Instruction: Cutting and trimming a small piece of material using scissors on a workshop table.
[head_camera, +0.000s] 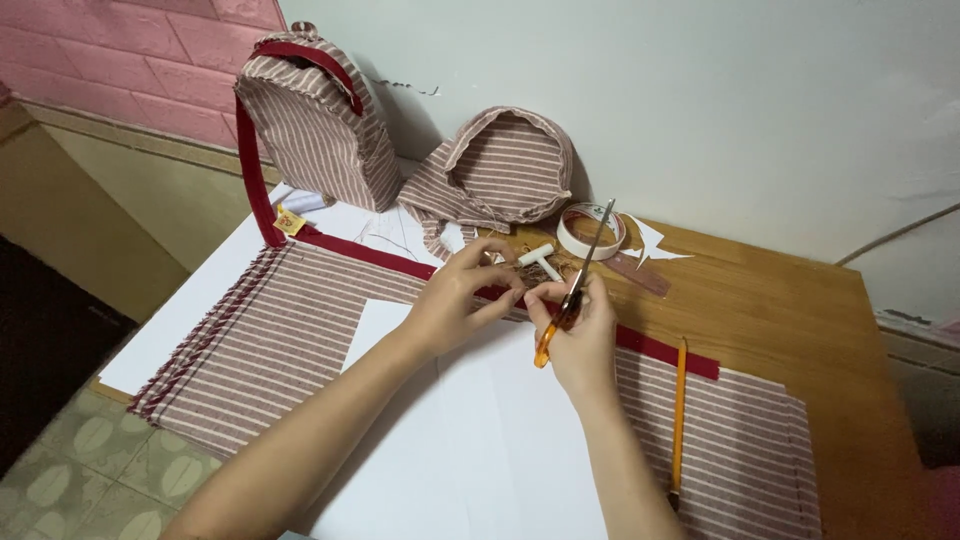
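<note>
Your right hand (578, 335) grips the orange-handled scissors (575, 290), blades pointing far. Your left hand (462, 295) pinches the red strip (660, 350) lying along the far edge of the striped cloth (270, 340).

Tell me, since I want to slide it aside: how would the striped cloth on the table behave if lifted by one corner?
The striped cloth would probably droop, since it lies flat and thin with frayed edges. The white paper and pencil lying on it would likely slide.
</note>
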